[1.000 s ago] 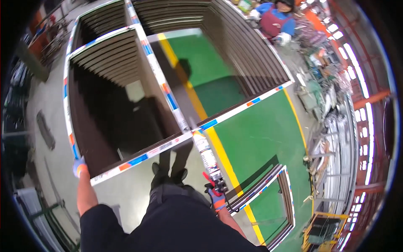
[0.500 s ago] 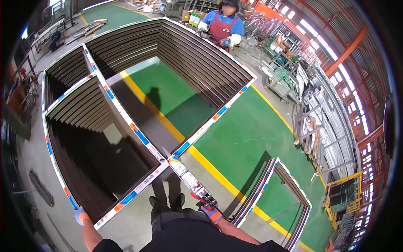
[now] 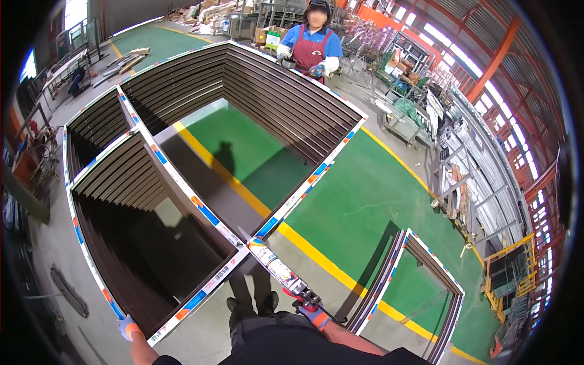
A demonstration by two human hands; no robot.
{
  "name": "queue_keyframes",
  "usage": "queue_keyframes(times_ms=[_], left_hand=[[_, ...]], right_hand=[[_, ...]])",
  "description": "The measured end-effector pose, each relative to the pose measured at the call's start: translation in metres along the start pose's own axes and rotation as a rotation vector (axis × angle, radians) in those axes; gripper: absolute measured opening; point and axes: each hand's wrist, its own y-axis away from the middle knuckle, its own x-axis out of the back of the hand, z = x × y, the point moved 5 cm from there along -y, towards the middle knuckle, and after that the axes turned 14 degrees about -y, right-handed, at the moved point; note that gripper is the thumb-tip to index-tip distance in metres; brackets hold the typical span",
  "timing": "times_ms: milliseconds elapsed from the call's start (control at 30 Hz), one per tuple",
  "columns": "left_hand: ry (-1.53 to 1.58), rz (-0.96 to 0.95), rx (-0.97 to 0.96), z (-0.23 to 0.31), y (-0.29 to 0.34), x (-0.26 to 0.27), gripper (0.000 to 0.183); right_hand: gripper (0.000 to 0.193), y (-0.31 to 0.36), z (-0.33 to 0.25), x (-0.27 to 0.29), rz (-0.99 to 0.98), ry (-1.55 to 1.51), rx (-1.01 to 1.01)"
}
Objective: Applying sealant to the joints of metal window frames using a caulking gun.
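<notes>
The right hand (image 3: 314, 315) curls its fingers round the gun (image 3: 275, 264), its long axis slanting forward-left, nozzle (image 3: 244, 233) at a joint of the frames (image 3: 213, 278). The left hand (image 3: 128, 328) touches their near-left edge, pinch unclear.

We look from head, one fisheye view, angled down and forward: own torso (image 3: 298, 350) nearest, frame stack (image 3: 198, 202) close ahead, roof (image 3: 534, 70) far at right.
</notes>
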Motion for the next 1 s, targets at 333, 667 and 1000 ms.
queue_keyframes(times_ms=[333, 667, 1000], left_hand=[[-0.016, -0.026, 0.002, 0.000, 0.004, 0.003, 0.062], [0.000, -0.056, -0.017, 0.002, 0.007, 0.008, 0.060], [-0.005, -0.070, -0.003, 0.000, -0.002, -0.001, 0.061]], right_hand=[[0.034, -0.001, 0.015, 0.003, 0.047, -0.013, -0.005], [0.032, -0.006, 0.028, 0.004, -0.024, -0.017, -0.017], [0.031, -0.003, 0.014, 0.002, -0.012, -0.052, -0.071]])
